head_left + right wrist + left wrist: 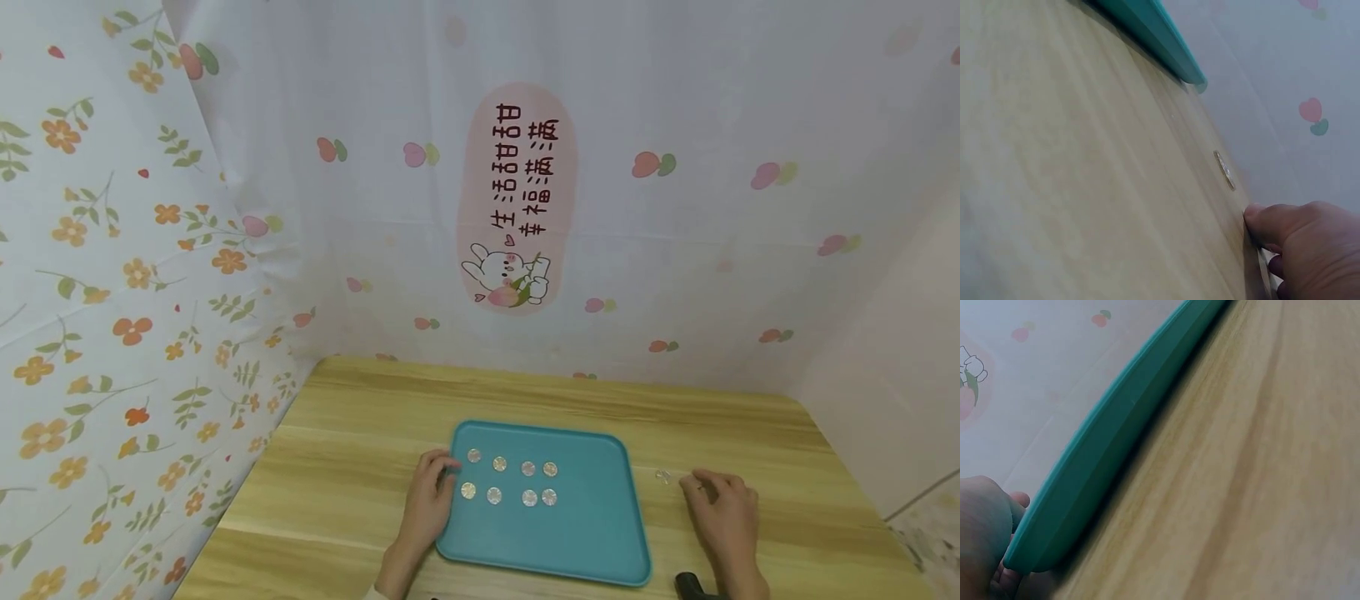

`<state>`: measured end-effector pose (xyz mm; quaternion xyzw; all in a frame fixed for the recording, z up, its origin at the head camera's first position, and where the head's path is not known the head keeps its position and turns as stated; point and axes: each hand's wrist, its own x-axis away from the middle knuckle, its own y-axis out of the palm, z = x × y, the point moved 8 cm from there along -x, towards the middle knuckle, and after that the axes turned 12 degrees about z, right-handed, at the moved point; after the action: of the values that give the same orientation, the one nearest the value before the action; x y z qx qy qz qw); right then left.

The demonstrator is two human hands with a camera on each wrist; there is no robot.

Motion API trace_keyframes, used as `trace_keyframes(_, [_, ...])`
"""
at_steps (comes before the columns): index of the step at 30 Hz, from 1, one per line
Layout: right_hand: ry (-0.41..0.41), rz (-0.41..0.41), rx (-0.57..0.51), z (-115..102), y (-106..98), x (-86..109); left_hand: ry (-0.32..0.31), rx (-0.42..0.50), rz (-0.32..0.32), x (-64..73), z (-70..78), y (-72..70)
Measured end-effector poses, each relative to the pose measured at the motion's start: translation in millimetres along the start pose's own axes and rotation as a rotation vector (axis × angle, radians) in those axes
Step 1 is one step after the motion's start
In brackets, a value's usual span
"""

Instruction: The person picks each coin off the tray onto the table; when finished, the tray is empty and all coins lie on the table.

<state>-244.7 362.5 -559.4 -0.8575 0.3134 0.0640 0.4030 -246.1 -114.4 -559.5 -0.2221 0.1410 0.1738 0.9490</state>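
Note:
On the blue-green tray (592, 533) lie two rows of small round discs (494, 496) with a radial pattern, some silvery, some yellowish. My left hand (431, 496) grips the tray's left rim; the left wrist view shows fingers on both sides of the tray edge (1097, 456). To the right of the tray, my right hand (723, 508) is low at the tabletop with fingers bent, pinching a thin clear disc (1264, 269) that they mostly cover. Just beyond its thumb, another clear disc (1224, 170) lies flat on the wood.
A wood-grain table (337, 433) carries everything. Behind it hangs a white curtain (675, 250) with a rabbit print, and a flowered cloth (112, 292) covers the left side. A dark curved object (688, 585) shows by my right wrist at the bottom edge.

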Motion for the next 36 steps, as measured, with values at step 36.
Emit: trace_keyframes(36, [0.153,0.057,-0.152,3.9,-2.9,2.5,-0.029,0.014,0.018,-30.7,-8.4,9.9])
